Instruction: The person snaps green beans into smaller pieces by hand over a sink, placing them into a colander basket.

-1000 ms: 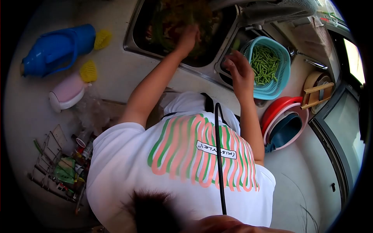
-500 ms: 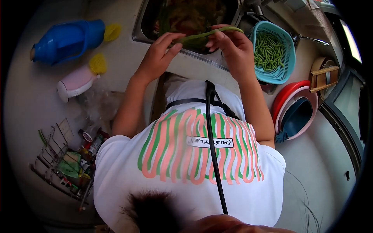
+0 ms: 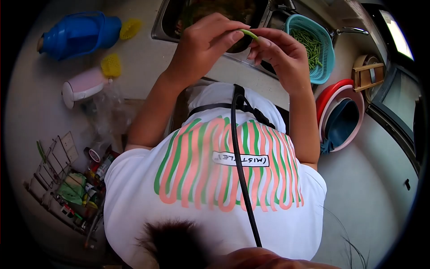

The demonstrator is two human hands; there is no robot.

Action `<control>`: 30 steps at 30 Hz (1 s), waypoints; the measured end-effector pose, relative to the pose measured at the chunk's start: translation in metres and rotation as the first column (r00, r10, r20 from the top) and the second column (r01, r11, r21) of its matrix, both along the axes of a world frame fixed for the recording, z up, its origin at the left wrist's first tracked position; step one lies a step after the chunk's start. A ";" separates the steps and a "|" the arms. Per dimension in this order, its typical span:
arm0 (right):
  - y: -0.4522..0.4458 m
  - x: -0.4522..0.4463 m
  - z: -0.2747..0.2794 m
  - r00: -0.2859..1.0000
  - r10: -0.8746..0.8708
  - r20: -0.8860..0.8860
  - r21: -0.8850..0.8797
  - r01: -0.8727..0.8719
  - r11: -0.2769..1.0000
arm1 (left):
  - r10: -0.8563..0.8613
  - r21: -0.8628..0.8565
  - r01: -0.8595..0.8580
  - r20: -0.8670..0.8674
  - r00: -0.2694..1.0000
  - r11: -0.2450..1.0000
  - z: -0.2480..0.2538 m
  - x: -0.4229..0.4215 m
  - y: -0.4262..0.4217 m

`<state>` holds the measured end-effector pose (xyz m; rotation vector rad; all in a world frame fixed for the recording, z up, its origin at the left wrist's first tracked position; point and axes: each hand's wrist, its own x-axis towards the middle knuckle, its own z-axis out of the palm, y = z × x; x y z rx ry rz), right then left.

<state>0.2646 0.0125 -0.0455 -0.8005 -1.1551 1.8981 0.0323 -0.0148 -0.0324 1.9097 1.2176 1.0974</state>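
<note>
Both hands pinch a green bean (image 3: 249, 34) over the near edge of the sink (image 3: 162, 28). My left hand (image 3: 204, 45) is closed on the bean's left end, its fingers covering that part. At the other end, my right hand (image 3: 284, 51) grips it between thumb and fingers. Only a short, slightly curved length shows between them. Just beyond my right hand stands a turquoise colander (image 3: 329, 56) with many short green bean pieces (image 3: 307, 45) inside. The dim sink contents behind my hands are hard to make out.
To the left on the counter lie a blue thermos flask (image 3: 80, 36), a pink-and-white kettle (image 3: 85, 86) and yellow mesh pieces (image 3: 130, 29). A wire rack (image 3: 49, 179) holds packets lower left. Nested basins (image 3: 356, 103) and a wooden-framed object (image 3: 368, 76) sit at right.
The hands have drawn closer together, so less of the bean shows between them. My left hand has moved right and turned over more. The view has shifted slightly.
</note>
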 end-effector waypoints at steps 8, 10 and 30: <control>-0.003 0.001 0.021 0.893 -0.004 0.450 0.316 -0.155 0.936 | 0.011 0.179 0.001 -0.065 0.998 0.984 0.008 0.001 -0.009; -0.007 -0.007 0.021 0.878 -0.098 0.468 0.425 -0.127 0.896 | 0.022 0.226 0.002 -0.106 0.994 0.974 0.008 0.001 -0.012; 0.012 -0.029 0.036 0.929 -0.100 0.356 0.439 -0.072 0.896 | 0.302 -0.065 -0.297 0.113 0.946 0.953 0.020 0.017 -0.018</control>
